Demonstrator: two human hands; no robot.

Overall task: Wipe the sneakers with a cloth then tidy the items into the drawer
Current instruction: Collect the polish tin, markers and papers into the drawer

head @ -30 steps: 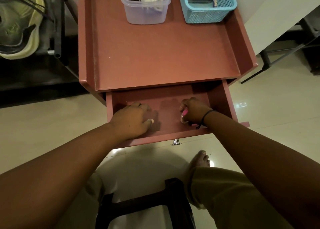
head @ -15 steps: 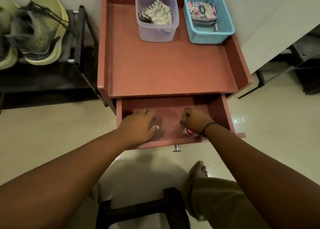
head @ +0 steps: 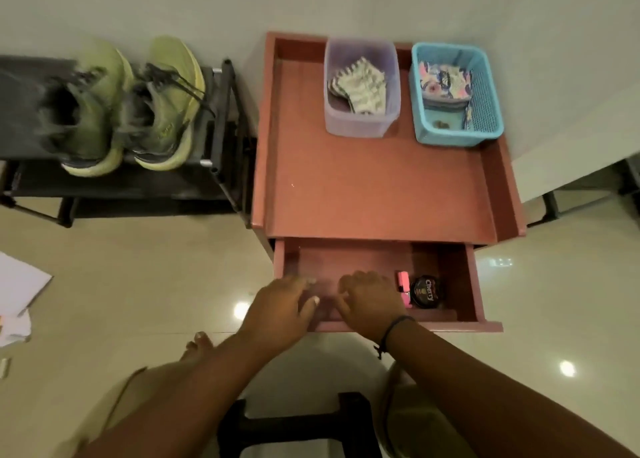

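Pink item [head: 403, 288] lies in drawer [head: 467, 284], just right of right hand [head: 369, 303].

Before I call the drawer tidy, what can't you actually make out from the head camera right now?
- Drawer floor, left-centre: covered by the left hand and right hand.
- Pink item: lower end behind the right hand; what it is unclear.
- Polish tin: only "Cherry" legible.
- Sneakers: motion-blurred; cleanliness unreadable.
- Papers: cut off at the left edge.
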